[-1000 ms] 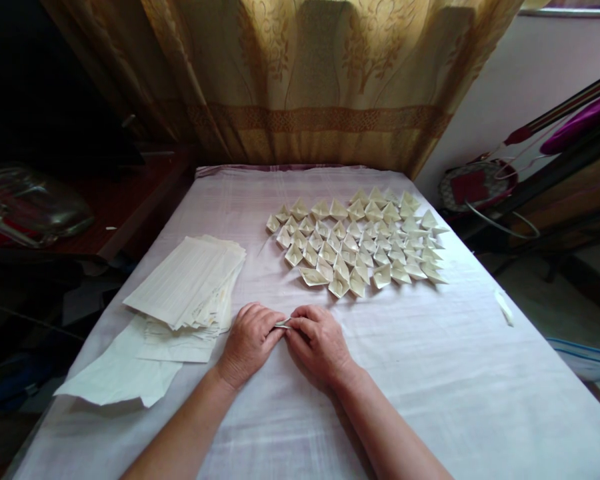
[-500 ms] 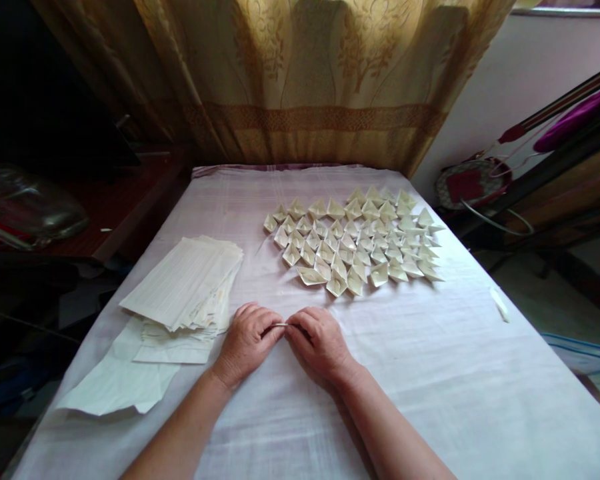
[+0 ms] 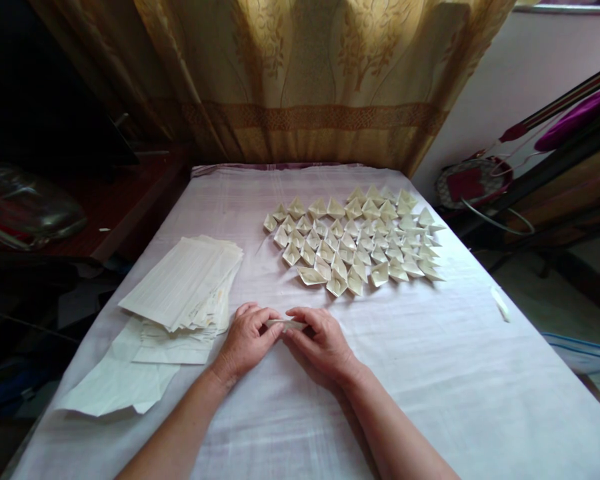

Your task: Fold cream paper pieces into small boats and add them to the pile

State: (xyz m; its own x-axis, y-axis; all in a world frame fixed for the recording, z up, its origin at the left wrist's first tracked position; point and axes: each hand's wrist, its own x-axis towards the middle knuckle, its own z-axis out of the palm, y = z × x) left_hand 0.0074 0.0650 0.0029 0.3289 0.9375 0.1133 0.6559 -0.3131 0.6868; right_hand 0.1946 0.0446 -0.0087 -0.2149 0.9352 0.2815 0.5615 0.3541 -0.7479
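Observation:
Between both hands, just above the cloth, is a small piece of folded paper (image 3: 286, 324), mostly hidden by fingers. My left hand (image 3: 250, 335) pinches its left end between thumb and fingers. The right end sits in the grip of my right hand (image 3: 323, 339), thumb below and fingers above. Beyond the hands, several folded paper boats (image 3: 346, 255) stand close together in rows on the cloth. A stack of paper sheets (image 3: 180, 280) lies to the left of my left hand, over a creased loose sheet (image 3: 117, 377).
A white cloth (image 3: 430, 387) covers the table. A small white object (image 3: 500, 305) lies near the right edge. A gold curtain (image 3: 305, 80) hangs behind. To the left is a dark red cabinet (image 3: 125, 220); a round bag (image 3: 473, 183) is at the right.
The fingers of my right hand have opened slightly and shifted a little right, so more of the folded paper shows between the hands. Boats and stack stay put.

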